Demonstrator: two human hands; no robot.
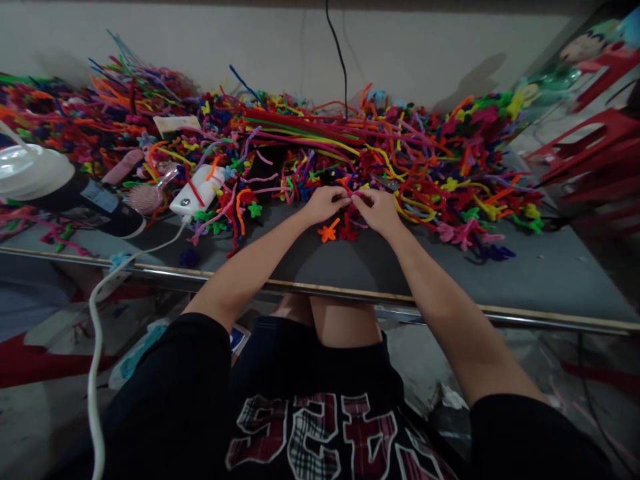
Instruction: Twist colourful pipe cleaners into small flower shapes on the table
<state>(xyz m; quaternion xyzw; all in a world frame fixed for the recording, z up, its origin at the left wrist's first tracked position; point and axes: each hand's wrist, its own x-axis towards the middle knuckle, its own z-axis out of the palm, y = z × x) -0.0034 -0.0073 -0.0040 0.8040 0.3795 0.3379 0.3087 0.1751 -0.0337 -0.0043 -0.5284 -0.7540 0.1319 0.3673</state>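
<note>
My left hand (pixel 325 204) and my right hand (pixel 380 211) meet above the grey table, fingertips pinched close together. Between them is a small bit of pink-red pipe cleaner (pixel 351 193), mostly hidden by the fingers. Just below the fingers, an orange pipe-cleaner flower (pixel 327 233) and a dark red pipe-cleaner flower (pixel 349 232) lie on the table. Behind the hands spreads a heap of coloured pipe cleaners (pixel 320 163), some straight, others bent into flowers.
A white power bank (pixel 197 190) with a white cable (pixel 95 333) lies left of the hands, near a pink hairbrush (pixel 147 195). Further left a dark cup (pixel 85 193) with a white lid stands tilted in view. The table's front edge (pixel 320 288) runs below my forearms. Red chairs (pixel 590 143) are at right.
</note>
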